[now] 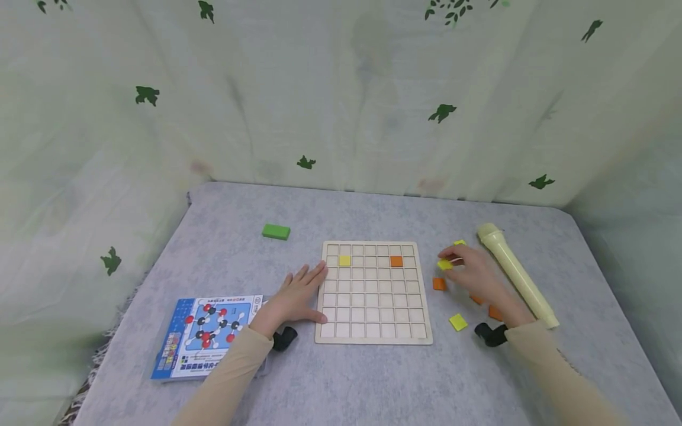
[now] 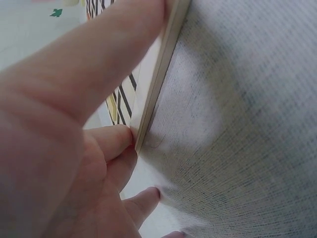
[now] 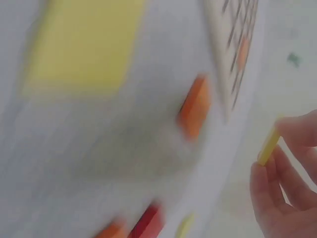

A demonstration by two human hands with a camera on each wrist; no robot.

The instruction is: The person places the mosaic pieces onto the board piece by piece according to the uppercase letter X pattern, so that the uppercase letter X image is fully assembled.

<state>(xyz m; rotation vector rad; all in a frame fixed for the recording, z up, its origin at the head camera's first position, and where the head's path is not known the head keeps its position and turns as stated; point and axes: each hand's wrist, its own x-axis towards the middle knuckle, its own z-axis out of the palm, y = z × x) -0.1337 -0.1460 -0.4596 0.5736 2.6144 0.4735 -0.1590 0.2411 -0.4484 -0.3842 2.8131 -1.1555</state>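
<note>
Right hand (image 1: 474, 272) half-covers orange tiles (image 1: 486, 306) (count unclear).

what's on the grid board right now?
On the grid board: one yellow tile and one orange tile, both in the second row. The left hand rests against its left edge; other cells look bare.

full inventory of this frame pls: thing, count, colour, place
Square wooden grid board: 1, pale wood, table centre.
Flat square tiles in the board: 2, yellow tile and orange tile, second row.
Loose tiles right of the board: yellow and orange lie clear; more are partly hidden by the hand.
Green rectangular block: 1, far left of the board.
Cream plastic cylinder: 1, right side of the table.
Blue booklet with molecule picture: 1, near left.
Grey table cloth.
Left hand: flat against the board's left edge.
Right hand: pinches a yellow square tile.
</note>
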